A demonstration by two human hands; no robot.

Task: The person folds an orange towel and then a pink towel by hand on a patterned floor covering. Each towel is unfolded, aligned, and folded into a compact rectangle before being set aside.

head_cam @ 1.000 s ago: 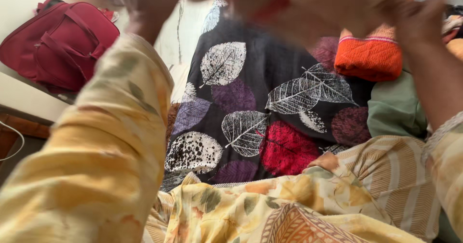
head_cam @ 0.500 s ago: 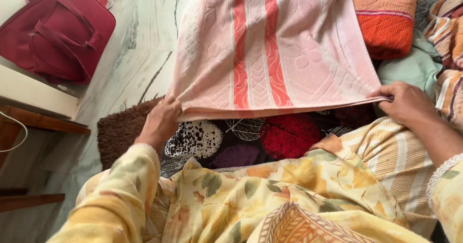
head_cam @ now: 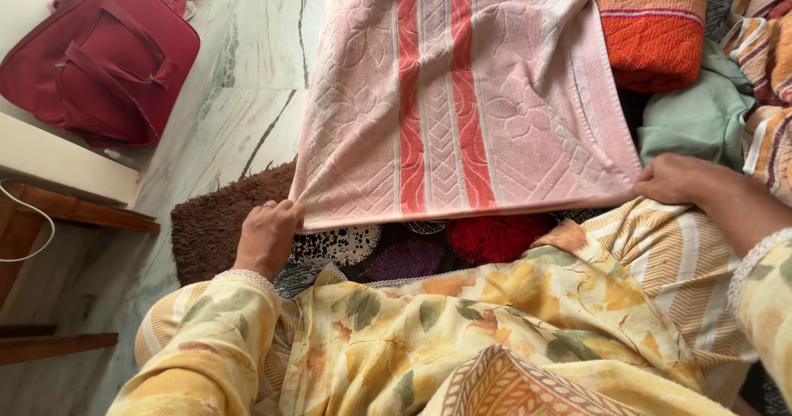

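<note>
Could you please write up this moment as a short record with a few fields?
Left hand: left hand grips the near left corner of the pink terry towel with red stripes.
Right hand: right hand pinches its near right corner.
Towel: spread flat over the dark leaf-print cloth.
Nearby: folded orange towel, brown shaggy mat, maroon bag.

The pink towel [head_cam: 462, 94] runs past the top edge and hides most of the leaf-print cloth [head_cam: 412, 255]; the maroon bag [head_cam: 103, 57] is cropped at the left.
</note>
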